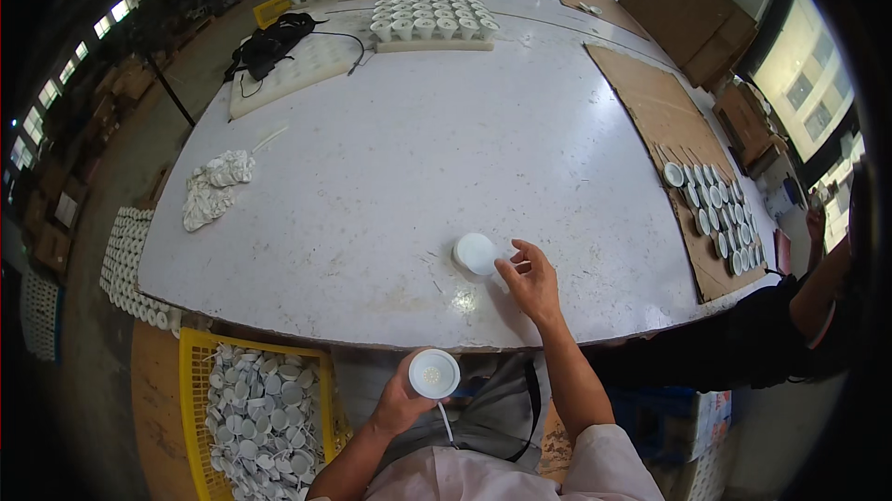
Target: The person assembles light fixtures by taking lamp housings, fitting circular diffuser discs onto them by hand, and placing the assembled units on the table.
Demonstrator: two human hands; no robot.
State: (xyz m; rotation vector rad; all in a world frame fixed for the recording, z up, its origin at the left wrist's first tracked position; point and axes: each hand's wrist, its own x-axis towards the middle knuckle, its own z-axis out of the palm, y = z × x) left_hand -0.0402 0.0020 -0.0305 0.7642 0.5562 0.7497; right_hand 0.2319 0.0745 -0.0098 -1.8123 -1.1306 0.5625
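Note:
My left hand (397, 405) is wrapped round a small round white LED lamp (434, 374) in front of my body, below the table's near edge. Its open face points up and shows a cluster of tiny yellowish LEDs. A white cord hangs from it toward my lap. Over the table, my right hand (534, 285) is open with its fingers apart and bent. Thumb and fingertips are just right of a round white lamp cover (475, 253) lying on the tabletop; whether they touch it I cannot tell.
A yellow crate (192, 408) full of white lamp parts stands lower left. On the table are a crumpled white cloth (217, 187), a foam tray (302, 75) with a black bundle, rows of white cups (432, 22) and cardboard (641, 101) bearing lamps. A co-worker's dark-clothed arm (725, 338) is at right.

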